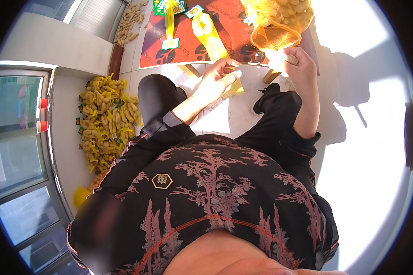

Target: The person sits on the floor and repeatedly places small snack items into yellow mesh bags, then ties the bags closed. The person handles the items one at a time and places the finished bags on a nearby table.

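Observation:
A narrow yellow mesh bag (211, 43) with a few pale pieces of produce in its far end stretches toward me over the table's near edge. My left hand (220, 77) has its curled fingers around the bag's near part, thumb and forefinger extended. Below that hand, the bag's loose end (236, 90) hangs over the floor. At the right, my right hand (301, 63) grips a tan, elongated piece of produce (292, 59); strong glare hides part of its fingers. Just beyond it lies a large orange mesh sack (275, 36), its mouth toward me, with many tan pieces inside.
The red printed board table (179, 56) holds a flat yellow mesh bag (169, 25) with a label, and green labels (160, 7). Filled mesh bags (110, 120) are heaped by the left wall. Loose produce (130, 20) lies on the floor. Two red cups (42, 126) stand near the window.

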Demonstrator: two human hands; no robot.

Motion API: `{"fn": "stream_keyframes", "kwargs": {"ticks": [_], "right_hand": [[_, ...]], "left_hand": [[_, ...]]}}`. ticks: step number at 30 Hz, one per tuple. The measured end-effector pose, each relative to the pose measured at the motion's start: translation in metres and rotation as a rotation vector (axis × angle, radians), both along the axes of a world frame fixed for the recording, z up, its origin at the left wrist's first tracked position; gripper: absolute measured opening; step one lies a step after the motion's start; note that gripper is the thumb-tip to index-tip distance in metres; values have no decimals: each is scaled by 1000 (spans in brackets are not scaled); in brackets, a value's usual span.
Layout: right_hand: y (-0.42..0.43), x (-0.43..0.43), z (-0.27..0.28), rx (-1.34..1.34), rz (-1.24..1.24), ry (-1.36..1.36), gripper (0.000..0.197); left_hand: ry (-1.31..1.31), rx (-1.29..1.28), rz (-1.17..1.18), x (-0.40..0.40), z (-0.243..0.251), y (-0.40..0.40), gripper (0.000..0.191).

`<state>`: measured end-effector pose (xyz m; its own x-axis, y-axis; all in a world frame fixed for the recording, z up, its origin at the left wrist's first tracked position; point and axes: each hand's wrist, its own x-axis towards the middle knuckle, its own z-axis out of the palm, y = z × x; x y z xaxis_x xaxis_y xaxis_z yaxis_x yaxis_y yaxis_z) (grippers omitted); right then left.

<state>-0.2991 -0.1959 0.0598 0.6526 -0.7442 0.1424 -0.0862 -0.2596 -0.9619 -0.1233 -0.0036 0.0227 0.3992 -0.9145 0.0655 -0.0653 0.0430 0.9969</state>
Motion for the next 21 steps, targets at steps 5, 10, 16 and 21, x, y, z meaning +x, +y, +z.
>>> {"fn": "stream_keyframes", "kwargs": {"ticks": [5,10,16,21], "right_hand": [[70,11,7,182,637,69,22],[83,45,-23,384,519,-132,23],[97,68,-27,194,635,-75,19],[100,80,-43,364,632,-127,20]], "left_hand": [[474,313,-487,-1,24,29,48],[555,293,-461,4,5,48,36],[604,262,-264,16,9,77,27],[497,133,-160,22,-12,83,33]]}}
